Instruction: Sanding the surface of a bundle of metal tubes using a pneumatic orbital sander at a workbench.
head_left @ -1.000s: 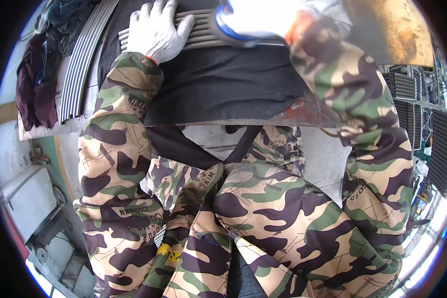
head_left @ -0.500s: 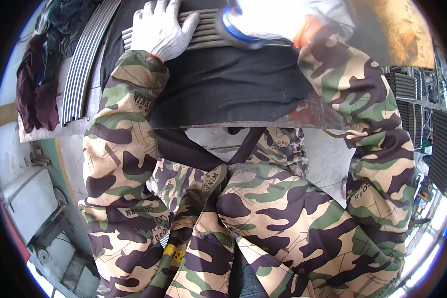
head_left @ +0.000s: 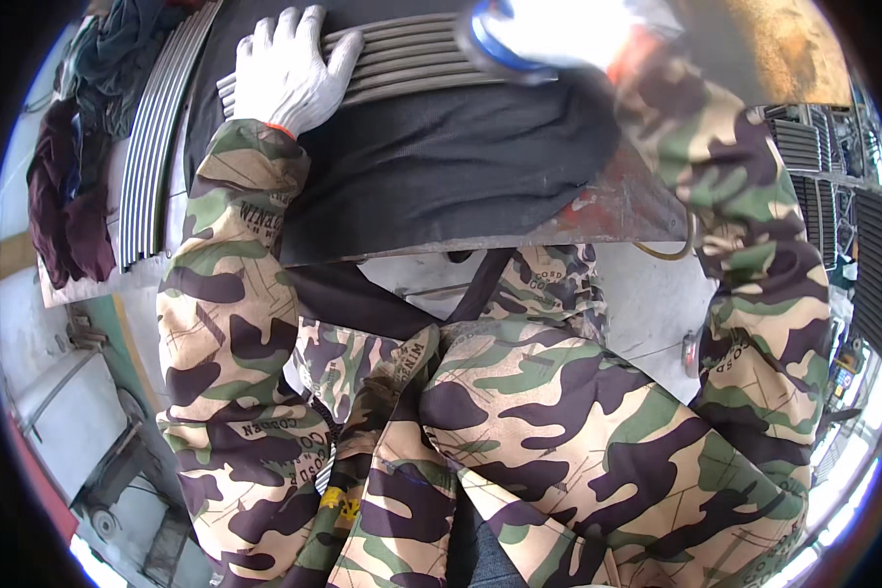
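While the left hand, white-gloved, is laid flat with fingers spread on the bundle of grey ribbed metal strips at upper centre, the right hand is overexposed; its grip cannot be told. The strips are judged stiff, heavy, best gripped mid-length.

1. There are no boxes, bags or other packages to see.
2. There are no signs and no screens.
3. A small yellow tag with dark marks sits low down on the camouflage clothes, near the bottom edge. It is too small to make out more.
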`<action>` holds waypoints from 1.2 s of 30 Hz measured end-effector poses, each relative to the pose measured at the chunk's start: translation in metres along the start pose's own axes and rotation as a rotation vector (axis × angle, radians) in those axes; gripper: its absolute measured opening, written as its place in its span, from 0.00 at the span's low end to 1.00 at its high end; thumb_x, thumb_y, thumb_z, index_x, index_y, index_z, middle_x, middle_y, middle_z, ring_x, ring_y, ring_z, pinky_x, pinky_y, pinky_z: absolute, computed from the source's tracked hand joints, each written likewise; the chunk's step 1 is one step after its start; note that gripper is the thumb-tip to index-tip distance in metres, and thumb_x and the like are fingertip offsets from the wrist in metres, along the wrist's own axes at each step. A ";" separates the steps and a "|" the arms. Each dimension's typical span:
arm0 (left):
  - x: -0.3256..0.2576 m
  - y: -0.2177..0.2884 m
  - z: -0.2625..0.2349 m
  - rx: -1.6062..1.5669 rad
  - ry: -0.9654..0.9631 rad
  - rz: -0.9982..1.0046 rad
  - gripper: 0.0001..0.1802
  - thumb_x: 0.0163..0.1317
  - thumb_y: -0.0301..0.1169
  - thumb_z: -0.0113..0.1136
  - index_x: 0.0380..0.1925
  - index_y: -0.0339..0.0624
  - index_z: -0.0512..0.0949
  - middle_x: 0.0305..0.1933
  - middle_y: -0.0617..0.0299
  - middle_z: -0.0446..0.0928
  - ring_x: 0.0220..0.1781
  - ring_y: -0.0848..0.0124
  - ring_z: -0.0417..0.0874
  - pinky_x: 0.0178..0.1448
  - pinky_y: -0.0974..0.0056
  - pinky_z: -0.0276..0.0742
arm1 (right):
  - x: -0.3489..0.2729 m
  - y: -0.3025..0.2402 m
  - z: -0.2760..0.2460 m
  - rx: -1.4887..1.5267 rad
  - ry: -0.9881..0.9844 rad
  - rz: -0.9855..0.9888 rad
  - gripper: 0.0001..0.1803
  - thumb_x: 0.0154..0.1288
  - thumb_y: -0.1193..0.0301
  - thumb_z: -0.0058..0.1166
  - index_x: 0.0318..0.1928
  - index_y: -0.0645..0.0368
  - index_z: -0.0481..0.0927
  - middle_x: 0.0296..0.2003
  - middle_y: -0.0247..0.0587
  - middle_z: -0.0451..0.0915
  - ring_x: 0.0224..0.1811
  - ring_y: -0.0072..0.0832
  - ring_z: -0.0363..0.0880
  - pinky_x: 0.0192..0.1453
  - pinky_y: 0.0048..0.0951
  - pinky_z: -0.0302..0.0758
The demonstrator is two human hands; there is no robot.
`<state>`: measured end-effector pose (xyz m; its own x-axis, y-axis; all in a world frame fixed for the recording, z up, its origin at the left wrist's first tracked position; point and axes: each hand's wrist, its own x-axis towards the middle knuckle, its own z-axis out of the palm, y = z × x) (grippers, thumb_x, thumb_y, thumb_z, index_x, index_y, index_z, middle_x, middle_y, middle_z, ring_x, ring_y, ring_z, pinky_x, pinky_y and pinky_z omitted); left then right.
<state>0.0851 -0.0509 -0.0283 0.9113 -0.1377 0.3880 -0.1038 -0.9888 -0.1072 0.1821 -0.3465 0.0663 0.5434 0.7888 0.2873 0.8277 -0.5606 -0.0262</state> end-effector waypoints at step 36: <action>0.018 0.010 -0.005 0.120 -0.068 -0.220 0.39 0.73 0.64 0.49 0.66 0.44 0.79 0.66 0.49 0.81 0.68 0.45 0.79 0.72 0.37 0.69 | 0.041 -0.031 0.019 -0.078 0.124 0.011 0.12 0.62 0.63 0.59 0.36 0.59 0.84 0.29 0.56 0.83 0.30 0.55 0.86 0.37 0.55 0.81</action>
<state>0.0982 -0.0639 -0.0183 0.9320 0.0878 0.3516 0.1440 -0.9801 -0.1368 0.1818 -0.2921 0.0612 0.5267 0.7482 0.4035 0.8058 -0.5906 0.0435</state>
